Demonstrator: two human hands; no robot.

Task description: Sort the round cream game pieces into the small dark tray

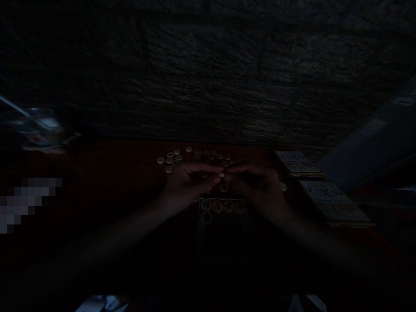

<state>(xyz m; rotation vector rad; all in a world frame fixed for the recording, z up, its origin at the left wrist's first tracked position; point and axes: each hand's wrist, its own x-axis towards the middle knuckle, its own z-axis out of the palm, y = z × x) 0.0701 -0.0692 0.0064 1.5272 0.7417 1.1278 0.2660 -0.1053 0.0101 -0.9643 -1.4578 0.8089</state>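
In the dim light, my left hand (185,184) and my right hand (261,186) meet above the table. Thumbs and fingertips of both pinch one small round Chinese chess piece (222,175), seen nearly edge-on. Below them is a dark open box (199,232). A row of chess pieces (228,206) lies face up along its far side, and one more piece (207,217) starts a second row at the left. Another piece (224,187) shows between my hands, just beyond the box. My hands partly hide other pieces behind them.
Several loose chess pieces (177,152) are scattered on the reddish table (130,160) toward the stone wall (208,86). One piece (283,186) lies right of my right hand. Two flat printed boxes (334,201) sit at the right. A clear container (45,130) stands far left.
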